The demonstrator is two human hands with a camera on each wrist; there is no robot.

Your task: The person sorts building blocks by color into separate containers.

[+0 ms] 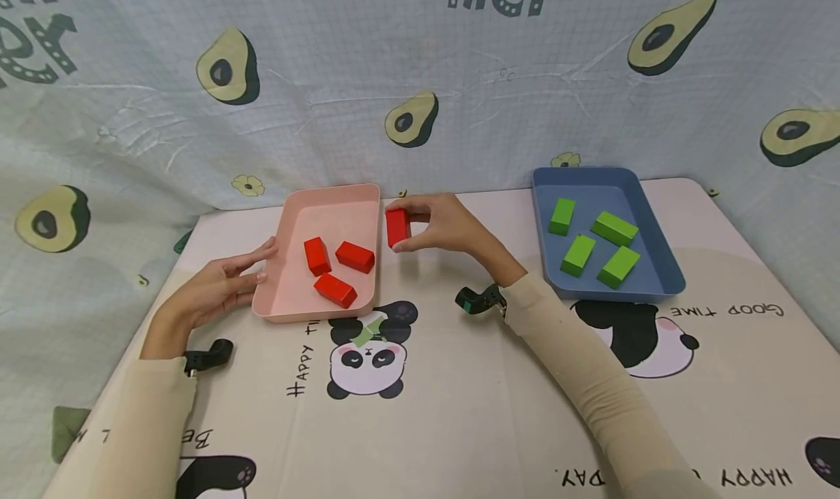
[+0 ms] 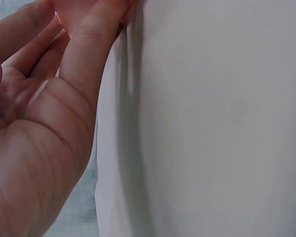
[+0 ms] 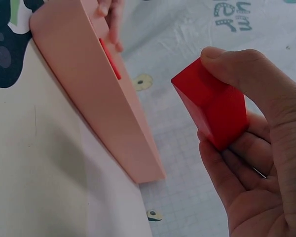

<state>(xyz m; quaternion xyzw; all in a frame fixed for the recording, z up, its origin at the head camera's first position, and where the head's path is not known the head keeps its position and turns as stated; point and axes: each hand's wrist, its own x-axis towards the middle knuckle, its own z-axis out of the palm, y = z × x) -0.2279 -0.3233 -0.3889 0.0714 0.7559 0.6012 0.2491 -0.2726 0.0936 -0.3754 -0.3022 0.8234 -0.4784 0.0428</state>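
Observation:
My right hand (image 1: 446, 225) pinches a red block (image 1: 397, 227) between thumb and fingers, just off the right side of the pink tray (image 1: 295, 211). In the right wrist view the red block (image 3: 212, 106) is raised higher than the tray wall (image 3: 103, 108), apart from it. My left hand (image 1: 213, 291) holds the left rim of the pink tray, its fingertips at the edge. Its palm and fingers (image 2: 84, 64) show in the left wrist view with a bit of pink tray between them. Inside the tray lie three red blocks (image 1: 335, 291).
A blue tray (image 1: 639, 192) with several green blocks (image 1: 615, 228) stands at the right back of the table. The table's cloth (image 1: 459, 382) has printed pandas and lettering. Behind the table hangs a curtain (image 1: 315, 61) with avocado prints.

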